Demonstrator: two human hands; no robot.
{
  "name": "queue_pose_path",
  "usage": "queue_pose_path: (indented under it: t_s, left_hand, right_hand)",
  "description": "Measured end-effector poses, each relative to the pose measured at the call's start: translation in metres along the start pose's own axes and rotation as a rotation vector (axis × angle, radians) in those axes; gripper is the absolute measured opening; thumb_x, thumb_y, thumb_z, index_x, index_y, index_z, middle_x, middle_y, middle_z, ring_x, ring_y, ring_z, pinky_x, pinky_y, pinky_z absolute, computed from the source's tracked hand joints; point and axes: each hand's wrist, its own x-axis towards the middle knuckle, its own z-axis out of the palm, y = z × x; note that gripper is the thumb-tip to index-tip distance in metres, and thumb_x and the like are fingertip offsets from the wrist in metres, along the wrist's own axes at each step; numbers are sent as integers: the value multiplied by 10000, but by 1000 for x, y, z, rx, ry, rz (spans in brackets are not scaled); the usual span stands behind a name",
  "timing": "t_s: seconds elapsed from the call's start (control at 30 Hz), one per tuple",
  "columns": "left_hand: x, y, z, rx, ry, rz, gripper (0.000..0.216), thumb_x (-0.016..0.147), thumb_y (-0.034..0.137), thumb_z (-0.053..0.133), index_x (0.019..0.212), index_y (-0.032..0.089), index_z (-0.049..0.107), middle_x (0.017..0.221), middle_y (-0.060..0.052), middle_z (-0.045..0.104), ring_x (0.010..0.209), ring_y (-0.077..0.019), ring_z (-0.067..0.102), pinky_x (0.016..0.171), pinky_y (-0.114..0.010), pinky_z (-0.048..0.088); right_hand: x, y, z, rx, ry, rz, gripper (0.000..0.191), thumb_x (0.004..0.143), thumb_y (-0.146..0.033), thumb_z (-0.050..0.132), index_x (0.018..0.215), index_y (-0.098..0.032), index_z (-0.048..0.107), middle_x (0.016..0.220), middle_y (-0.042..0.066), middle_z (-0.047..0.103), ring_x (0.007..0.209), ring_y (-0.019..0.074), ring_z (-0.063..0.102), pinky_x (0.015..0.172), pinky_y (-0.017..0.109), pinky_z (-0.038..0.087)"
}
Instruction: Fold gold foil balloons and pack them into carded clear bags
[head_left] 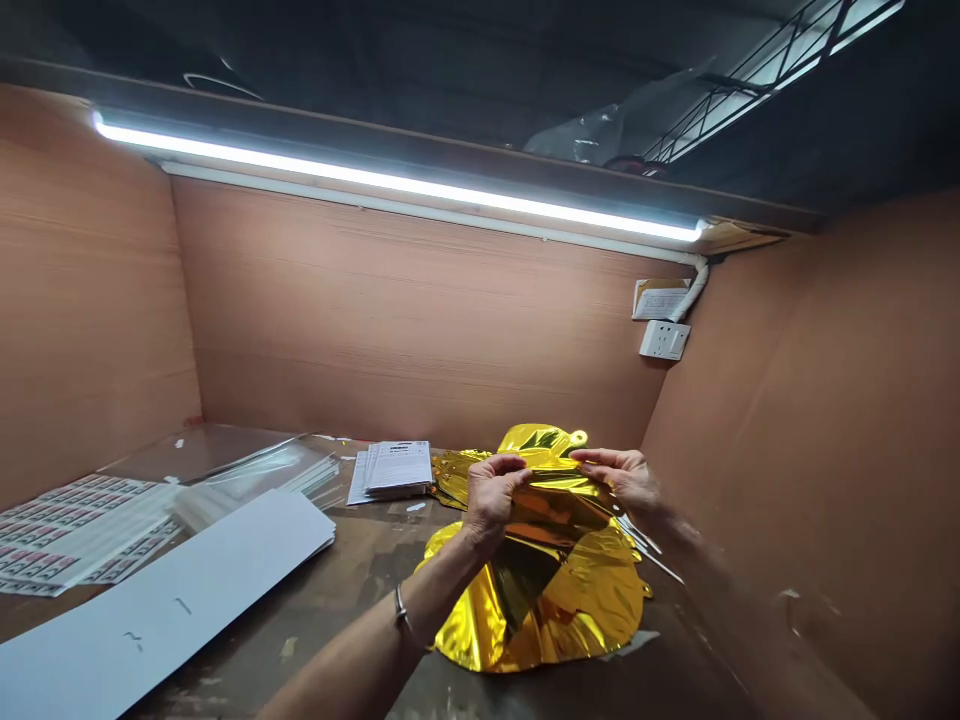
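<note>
Between my two hands stretches a flat gold foil balloon [551, 510], its shiny sheet pinched near the upper edge. My left hand [491, 492] grips it on the left, thumb and fingers pressed together. On the right, my right hand [619, 475] pinches the same foil close to a small round tab at its top. More gold foil [592, 600] lies spread on the table below, creased and rounded in outline. I cannot tell whether it is a separate piece. Another gold foil pile [452, 475] sits behind my left hand.
Printed white cards [397, 466] are stacked behind the foil. To the left lie long white sheets [187, 590], clear plastic sleeves [255, 480] and printed label sheets [75, 520]. Thin white sticks [660, 560] lie at right. Brown panels enclose the table, with a socket [664, 340] at back right.
</note>
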Motion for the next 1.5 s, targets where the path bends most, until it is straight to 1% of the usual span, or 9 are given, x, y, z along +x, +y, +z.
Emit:
queue_pose_path:
  t_s: [0.2, 0.43, 0.53, 0.6, 0.73, 0.87, 0.97, 1.1, 1.5]
  left_hand:
    - [2, 31, -22, 103, -139, -6, 294, 454, 141, 722, 736, 109, 645, 598, -2, 596, 544, -101, 528, 550, -222, 419]
    - [17, 65, -29, 759, 47, 436, 34, 587, 150, 601, 574, 156, 633, 633, -2, 556, 629, -129, 511, 584, -232, 387]
    - [26, 86, -36, 792, 80, 646, 71, 639, 136, 545, 576, 155, 572, 763, -20, 560, 734, -137, 511, 637, -232, 393]
    - [30, 100, -42, 704, 45, 622, 85, 704, 182, 502, 629, 154, 528, 680, -5, 539, 630, -113, 496, 563, -213, 383]
    - [33, 126, -52, 607, 53, 591, 145, 740, 259, 503, 645, 164, 447, 530, 45, 451, 476, -77, 410, 456, -179, 320]
    - [30, 148, -58, 518, 84, 636, 161, 719, 273, 540, 649, 157, 454, 566, 43, 474, 501, -67, 425, 475, -170, 330]
    - [26, 153, -69, 438, -152, 432, 195, 621, 266, 639, 706, 133, 523, 646, 21, 540, 552, -76, 488, 528, -187, 378]
    - [21, 144, -91, 422, -374, 100, 210, 563, 256, 674, 654, 82, 598, 523, 6, 538, 450, -79, 475, 467, -198, 371]
    - [-4, 87, -121, 543, -514, -163, 197, 456, 167, 700, 650, 136, 684, 613, -23, 638, 604, -178, 585, 584, -259, 460]
  right_hand:
    - [4, -25, 17, -137, -157, -57, 498, 490, -292, 749, 940, -115, 631, 561, 5, 599, 420, 87, 462, 395, 219, 335]
    - [6, -104, 57, -1303, 4, -945, 129, 672, -161, 551, 612, -169, 665, 974, 91, 588, 954, 269, 479, 767, 406, 342]
    - [10, -144, 82, -1470, -47, -1240, 149, 693, -119, 503, 621, -145, 631, 1221, 89, 469, 1136, 280, 331, 876, 443, 237]
    - [13, -168, 96, -1503, -143, -1319, 140, 689, -110, 486, 647, -142, 615, 1101, 86, 558, 1081, 241, 393, 874, 404, 243]
    - [15, -207, 119, -1613, -185, -1233, 131, 677, -176, 484, 704, -157, 611, 690, 48, 611, 757, 196, 529, 711, 315, 330]
    - [12, -223, 135, -1646, -111, -1122, 213, 711, -230, 445, 834, -172, 609, 678, 54, 615, 628, 198, 531, 542, 268, 305]
    - [11, -220, 141, -1571, -136, -1111, 236, 735, -261, 440, 877, -171, 605, 741, 66, 636, 655, 199, 546, 533, 263, 314]
    - [17, -209, 140, -1421, -141, -1128, 212, 733, -251, 464, 864, -173, 612, 799, 60, 642, 716, 186, 557, 586, 257, 355]
    - [32, -183, 122, -1084, -61, -869, 187, 669, -251, 543, 780, -127, 628, 590, 2, 581, 543, 113, 508, 515, 212, 370]
